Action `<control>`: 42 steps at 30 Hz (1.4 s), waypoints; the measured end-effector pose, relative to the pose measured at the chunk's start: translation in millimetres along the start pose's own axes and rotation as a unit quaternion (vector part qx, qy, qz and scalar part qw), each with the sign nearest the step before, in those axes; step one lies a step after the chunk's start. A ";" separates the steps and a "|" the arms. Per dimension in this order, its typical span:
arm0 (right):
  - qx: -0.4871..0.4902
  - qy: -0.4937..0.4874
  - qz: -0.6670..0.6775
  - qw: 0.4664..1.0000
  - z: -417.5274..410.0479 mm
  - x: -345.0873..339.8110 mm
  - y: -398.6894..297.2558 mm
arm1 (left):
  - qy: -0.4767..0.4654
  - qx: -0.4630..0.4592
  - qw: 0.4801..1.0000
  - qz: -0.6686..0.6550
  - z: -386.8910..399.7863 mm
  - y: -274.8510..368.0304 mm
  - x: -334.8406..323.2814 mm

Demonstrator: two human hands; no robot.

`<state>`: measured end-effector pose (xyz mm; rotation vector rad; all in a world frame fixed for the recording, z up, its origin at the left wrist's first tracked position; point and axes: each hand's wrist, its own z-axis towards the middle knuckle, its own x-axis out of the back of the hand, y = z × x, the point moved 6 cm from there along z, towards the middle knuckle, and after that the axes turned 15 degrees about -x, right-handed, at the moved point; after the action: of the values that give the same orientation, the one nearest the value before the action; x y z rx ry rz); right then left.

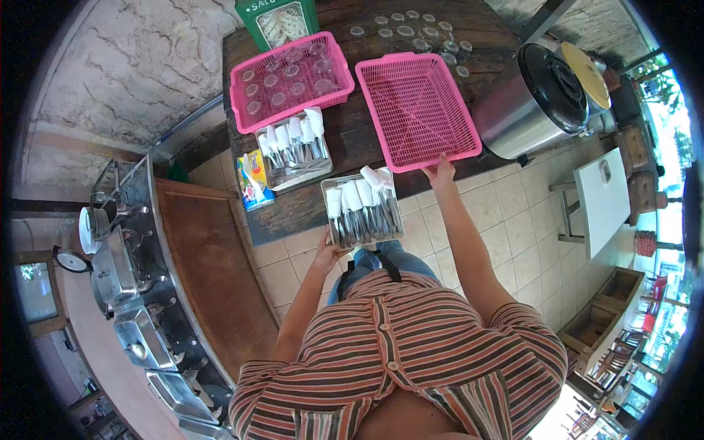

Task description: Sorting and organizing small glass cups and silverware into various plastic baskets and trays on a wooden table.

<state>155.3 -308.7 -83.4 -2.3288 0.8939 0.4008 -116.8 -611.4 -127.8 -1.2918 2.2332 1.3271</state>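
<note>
My left hand (328, 252) grips the lower left corner of a light-coloured tray (364, 242) at the near edge of the dark wooden table. Cutlery wrapped in white napkins (352, 196) lies in rows in it. With my right hand (441, 171) I hold the near rim of an empty pink plastic basket (421, 113). A second tray (297, 185) with napkin-wrapped cutlery (290, 137) is on the table, up and left of the first. Behind it, another pink basket (336, 99) contains several upside-down glasses (292, 70).
Beside the second tray lies a yellow and blue packet (254, 181). More upside-down glasses (406, 31) stand at the table's back. A green box (250, 23) is at the back left, a large steel container (506, 113) at the right. Chafing dishes (142, 338) line a counter at left.
</note>
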 end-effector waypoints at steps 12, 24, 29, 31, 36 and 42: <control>0.045 -0.061 -0.476 0.876 -70.1 45.9 139.9 | -0.022 0.028 0.991 0.130 -0.8 19.2 -16.9; 0.174 0.025 -0.581 0.795 -76.9 30.9 128.6 | 0.368 -0.252 0.647 0.619 39.2 198.0 37.1; 0.170 0.016 -0.580 0.796 -76.9 29.6 131.0 | 0.238 -0.228 0.513 0.793 55.7 257.3 39.9; 0.162 0.024 -0.590 0.791 -77.6 29.8 135.1 | 0.210 -0.205 0.521 0.801 63.3 254.0 62.2; 0.145 0.036 -0.569 0.809 -66.0 40.8 135.2 | 0.238 -0.147 0.510 0.814 79.0 237.0 96.3; 0.127 0.056 -0.594 0.793 -78.7 19.9 138.2 | 0.333 -0.231 0.579 0.708 74.6 245.2 119.7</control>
<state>80.1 -450.0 -91.6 -2.1694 -0.5462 -0.3801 -395.0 -571.4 -95.3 0.5946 3.8700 2.1156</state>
